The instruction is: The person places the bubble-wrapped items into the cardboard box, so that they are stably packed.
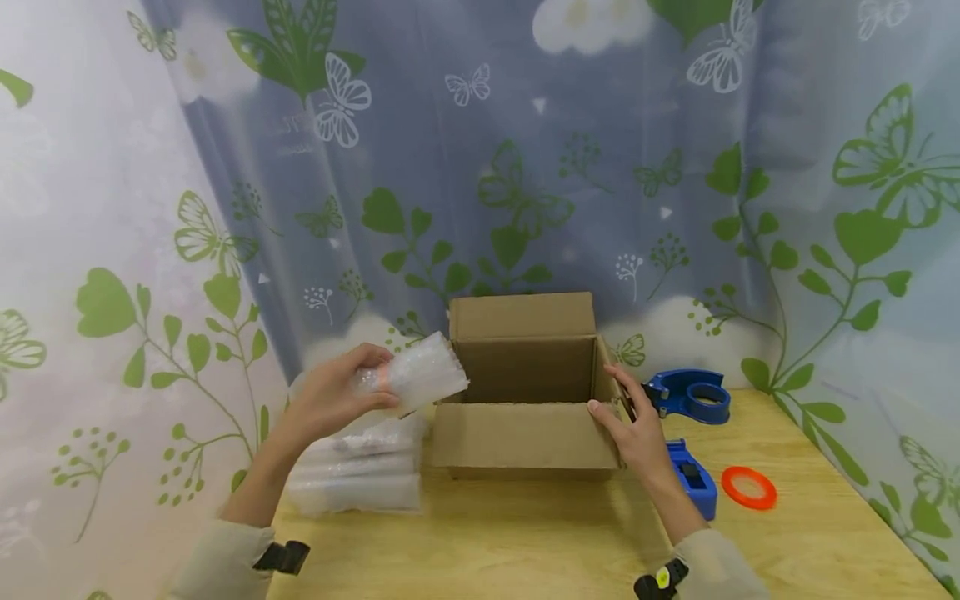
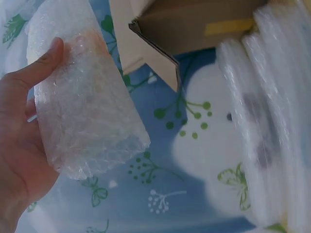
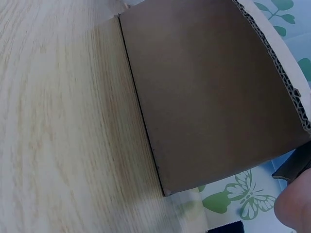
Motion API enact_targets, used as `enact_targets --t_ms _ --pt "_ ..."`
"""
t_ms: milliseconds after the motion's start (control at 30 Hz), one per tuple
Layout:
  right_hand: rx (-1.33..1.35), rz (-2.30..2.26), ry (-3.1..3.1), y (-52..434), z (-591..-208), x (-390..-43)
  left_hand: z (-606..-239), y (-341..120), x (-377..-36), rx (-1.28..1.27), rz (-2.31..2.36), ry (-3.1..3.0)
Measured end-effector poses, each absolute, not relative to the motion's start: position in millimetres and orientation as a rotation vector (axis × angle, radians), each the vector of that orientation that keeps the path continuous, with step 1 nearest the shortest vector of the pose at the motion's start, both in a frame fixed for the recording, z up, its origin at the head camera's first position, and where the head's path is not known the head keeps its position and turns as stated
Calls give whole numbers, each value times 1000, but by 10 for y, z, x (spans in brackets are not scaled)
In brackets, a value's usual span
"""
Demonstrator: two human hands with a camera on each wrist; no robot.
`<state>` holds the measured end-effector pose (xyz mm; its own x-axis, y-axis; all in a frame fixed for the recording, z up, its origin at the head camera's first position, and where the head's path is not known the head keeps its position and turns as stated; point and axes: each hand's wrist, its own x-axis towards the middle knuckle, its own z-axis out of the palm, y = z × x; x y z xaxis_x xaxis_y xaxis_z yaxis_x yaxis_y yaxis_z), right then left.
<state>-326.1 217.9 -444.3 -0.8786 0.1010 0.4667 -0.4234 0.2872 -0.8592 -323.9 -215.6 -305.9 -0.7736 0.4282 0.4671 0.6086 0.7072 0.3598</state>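
Note:
My left hand [image 1: 330,400] grips a bubble-wrapped bundle [image 1: 431,371] with an orange-pink band showing around it. The bundle is raised by the left edge of an open cardboard box [image 1: 525,437]; in the left wrist view the thumb lies along the bubble wrap [image 2: 92,111]. At the box's right front corner my right hand [image 1: 641,437] holds the cardboard, thumb on the front flap and fingers by the right side. Back and front flaps are folded outward. The right wrist view shows mostly the box's outer wall [image 3: 209,97] and a fingertip [image 3: 296,204].
Several more bubble-wrapped bundles [image 1: 360,479] lie stacked left of the box. To its right are a blue tape dispenser [image 1: 678,400], a second blue dispenser [image 1: 701,492] and an orange-red ring [image 1: 750,487] on the wooden table [image 1: 525,542]. A patterned curtain [image 1: 450,167] hangs behind.

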Motion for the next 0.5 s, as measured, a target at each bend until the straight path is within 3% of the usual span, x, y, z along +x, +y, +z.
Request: enact_targets --t_ms 500 --pt "297 1641 -2148 2201 -4416 -3238 -2975 -1434 -3483 -880 -885 -2472"
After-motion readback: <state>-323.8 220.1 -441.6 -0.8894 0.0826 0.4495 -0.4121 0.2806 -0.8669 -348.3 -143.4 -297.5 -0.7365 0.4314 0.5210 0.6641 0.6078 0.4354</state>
